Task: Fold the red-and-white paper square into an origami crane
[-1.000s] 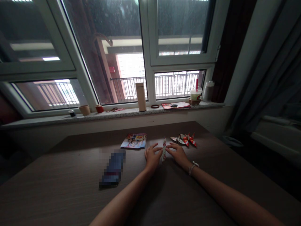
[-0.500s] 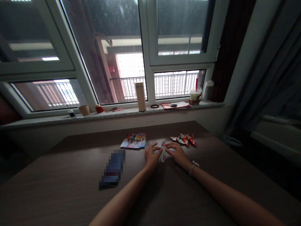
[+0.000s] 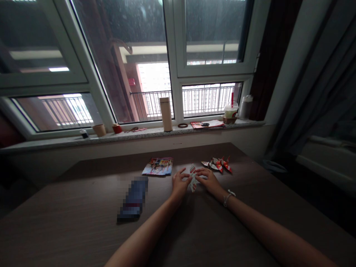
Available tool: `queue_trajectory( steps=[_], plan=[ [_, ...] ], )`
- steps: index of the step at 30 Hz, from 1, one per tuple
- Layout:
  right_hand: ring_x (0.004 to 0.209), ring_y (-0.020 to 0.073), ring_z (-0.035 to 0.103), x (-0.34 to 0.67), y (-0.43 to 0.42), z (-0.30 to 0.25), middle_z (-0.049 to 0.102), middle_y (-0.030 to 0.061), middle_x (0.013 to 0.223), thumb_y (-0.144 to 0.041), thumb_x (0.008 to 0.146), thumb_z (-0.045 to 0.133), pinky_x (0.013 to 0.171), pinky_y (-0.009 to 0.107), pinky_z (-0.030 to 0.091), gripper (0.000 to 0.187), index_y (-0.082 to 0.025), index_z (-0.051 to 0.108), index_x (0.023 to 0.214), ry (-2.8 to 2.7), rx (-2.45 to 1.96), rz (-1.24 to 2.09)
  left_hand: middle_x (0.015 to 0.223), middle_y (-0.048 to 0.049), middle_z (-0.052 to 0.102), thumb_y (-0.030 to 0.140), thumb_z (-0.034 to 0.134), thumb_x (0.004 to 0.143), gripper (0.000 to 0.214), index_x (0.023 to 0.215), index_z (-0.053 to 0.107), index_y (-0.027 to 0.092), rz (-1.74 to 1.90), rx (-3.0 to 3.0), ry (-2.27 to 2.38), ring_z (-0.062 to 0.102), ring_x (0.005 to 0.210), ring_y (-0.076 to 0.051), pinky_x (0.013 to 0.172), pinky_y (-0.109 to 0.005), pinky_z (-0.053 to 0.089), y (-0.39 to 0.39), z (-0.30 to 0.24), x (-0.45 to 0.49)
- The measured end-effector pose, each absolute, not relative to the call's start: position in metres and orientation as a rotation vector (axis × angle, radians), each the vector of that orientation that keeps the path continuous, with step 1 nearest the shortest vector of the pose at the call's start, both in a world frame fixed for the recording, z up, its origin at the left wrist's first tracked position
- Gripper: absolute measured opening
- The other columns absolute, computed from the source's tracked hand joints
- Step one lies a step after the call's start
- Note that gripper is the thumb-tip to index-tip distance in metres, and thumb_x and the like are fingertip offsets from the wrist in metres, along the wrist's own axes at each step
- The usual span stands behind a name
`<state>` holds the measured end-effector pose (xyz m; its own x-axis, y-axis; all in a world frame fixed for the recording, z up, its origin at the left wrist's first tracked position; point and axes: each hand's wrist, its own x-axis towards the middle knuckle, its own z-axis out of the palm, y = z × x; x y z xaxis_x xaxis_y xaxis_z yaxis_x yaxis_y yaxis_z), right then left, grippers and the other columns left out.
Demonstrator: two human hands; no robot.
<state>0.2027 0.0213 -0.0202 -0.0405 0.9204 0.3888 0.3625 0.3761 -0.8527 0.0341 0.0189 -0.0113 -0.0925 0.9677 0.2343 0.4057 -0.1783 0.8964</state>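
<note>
A small folded piece of red and white printed paper [image 3: 193, 178] lies on the dark wooden table [image 3: 83, 230] between my hands. My left hand [image 3: 179, 183] rests at its left edge with fingers bent onto the paper. My right hand [image 3: 208, 180], with a white bracelet at the wrist, presses on the paper's right side, fingers curled over it. Just beyond the right hand sit a few folded paper figures [image 3: 218, 164] in red and white.
A stack of colourful printed sheets [image 3: 158, 166] lies left of the hands, and a dark blurred flat object [image 3: 133, 198] nearer me. The window sill [image 3: 55, 140] holds a tall beige flask [image 3: 166, 114], cups, a drink with a red straw [image 3: 231, 110] and papers. A dark curtain hangs at right.
The paper, which stood nearly on edge between my hands, has been tipped and pressed lower toward the table. Both hands have barely shifted.
</note>
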Motion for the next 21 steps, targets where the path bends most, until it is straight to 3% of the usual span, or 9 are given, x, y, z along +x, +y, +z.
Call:
queue_trajectory(
  steps=[9, 21],
  plan=[
    [0.116, 0.0264, 0.055, 0.2048, 0.0208, -0.0204, 0.071, 0.0079, 0.108, -0.040, 0.075, 0.069, 0.108, 0.046, 0.035, 0.019, -0.023, 0.076, 0.080, -1.617, -1.163, 0.659, 0.129, -0.0071, 0.065, 0.022, 0.080, 0.066, 0.006, 0.068, 0.074, 0.020, 1.255, 1.660, 1.552, 0.051, 0.125, -0.028, 0.112, -0.045, 0.032, 0.0144, -0.0103, 0.0341],
    [0.120, 0.0284, 0.052, 0.2051, 0.0187, -0.0158, 0.070, 0.0073, 0.111, -0.044, 0.073, 0.072, 0.110, 0.048, 0.032, 0.020, -0.024, 0.074, 0.072, -1.663, -1.164, 0.722, 0.133, -0.0050, 0.061, 0.017, 0.080, 0.064, 0.009, 0.069, 0.073, 0.021, 1.232, 1.623, 1.494, 0.054, 0.125, -0.026, 0.112, -0.042, 0.035, 0.0229, -0.0154, 0.0301]
  ],
)
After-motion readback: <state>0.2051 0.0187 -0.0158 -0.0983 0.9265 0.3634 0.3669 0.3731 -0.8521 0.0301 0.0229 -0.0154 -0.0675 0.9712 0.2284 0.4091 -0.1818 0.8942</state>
